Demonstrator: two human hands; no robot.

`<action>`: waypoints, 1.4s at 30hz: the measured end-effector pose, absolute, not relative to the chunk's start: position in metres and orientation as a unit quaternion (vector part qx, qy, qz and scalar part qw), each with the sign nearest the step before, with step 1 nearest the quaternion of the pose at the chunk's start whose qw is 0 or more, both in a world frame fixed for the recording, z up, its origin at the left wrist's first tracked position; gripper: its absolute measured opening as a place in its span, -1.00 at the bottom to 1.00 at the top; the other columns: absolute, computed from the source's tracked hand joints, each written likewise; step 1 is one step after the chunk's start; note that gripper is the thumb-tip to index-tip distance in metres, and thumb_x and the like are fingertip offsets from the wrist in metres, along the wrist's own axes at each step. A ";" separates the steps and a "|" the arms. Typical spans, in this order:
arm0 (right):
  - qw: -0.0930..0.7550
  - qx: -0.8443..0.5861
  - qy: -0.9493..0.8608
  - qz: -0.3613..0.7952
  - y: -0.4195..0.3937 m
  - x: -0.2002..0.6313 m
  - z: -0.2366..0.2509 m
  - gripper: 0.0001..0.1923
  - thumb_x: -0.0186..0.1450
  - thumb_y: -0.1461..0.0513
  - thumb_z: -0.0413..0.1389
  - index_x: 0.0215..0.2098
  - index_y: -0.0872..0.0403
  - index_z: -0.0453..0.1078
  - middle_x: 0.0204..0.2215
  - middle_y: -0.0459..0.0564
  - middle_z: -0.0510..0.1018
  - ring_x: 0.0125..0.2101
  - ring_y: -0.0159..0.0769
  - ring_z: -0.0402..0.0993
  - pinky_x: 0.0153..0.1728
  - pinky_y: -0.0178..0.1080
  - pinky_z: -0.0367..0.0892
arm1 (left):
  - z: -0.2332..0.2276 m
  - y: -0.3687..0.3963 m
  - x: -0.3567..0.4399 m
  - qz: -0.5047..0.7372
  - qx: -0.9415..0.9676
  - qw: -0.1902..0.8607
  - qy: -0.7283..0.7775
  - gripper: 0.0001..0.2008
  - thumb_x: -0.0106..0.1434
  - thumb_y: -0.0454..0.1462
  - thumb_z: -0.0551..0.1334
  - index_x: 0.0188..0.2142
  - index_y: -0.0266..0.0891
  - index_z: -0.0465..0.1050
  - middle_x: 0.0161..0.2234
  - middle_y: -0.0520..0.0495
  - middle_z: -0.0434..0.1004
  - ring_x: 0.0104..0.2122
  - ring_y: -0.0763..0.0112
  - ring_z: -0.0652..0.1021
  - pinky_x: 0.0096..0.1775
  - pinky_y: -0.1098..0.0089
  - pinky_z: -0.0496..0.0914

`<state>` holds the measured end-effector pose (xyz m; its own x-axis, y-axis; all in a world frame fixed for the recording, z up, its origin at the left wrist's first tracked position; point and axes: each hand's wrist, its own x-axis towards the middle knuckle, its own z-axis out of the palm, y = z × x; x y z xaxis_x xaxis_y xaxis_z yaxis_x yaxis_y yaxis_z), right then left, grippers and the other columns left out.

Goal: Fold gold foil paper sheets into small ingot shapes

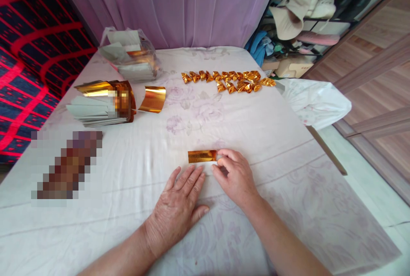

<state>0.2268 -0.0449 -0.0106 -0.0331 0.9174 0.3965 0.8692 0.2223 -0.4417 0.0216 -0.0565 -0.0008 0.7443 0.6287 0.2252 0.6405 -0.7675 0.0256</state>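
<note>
A narrow folded strip of gold foil paper [202, 156] lies flat on the tablecloth in front of me. My right hand [235, 175] is curled at its right end, with fingertips gripping the short edge and the thumb tip just below. Just under the strip's lower edge, my left hand [179, 201] rests palm down, fingers stretched out and nothing in it. Up and to the left, a single curved sheet of gold foil paper [153, 99] lies beside a stack of foil sheets [96, 111] with grey backs showing.
Several folded gold foil pieces [231, 78] sit in rows at the table's far right. A clear plastic bag of foil paper [130, 56] stands at the back left. Pixelation hides a reddish-brown thing [70, 165] at left. A white plastic bag [317, 101] is beyond the right edge.
</note>
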 end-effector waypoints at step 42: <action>0.338 -0.636 -0.693 0.041 -0.046 0.225 -0.013 -0.87 0.23 0.27 0.14 -0.23 0.01 0.35 -0.16 0.08 0.52 -0.11 -0.11 0.44 -0.06 -0.07 0.34 | 0.000 -0.055 0.023 -0.122 -0.922 -0.052 -0.363 -0.36 0.34 0.10 0.06 0.24 -0.26 0.25 0.22 -0.17 0.37 0.20 0.11 0.35 0.30 -0.01 -0.02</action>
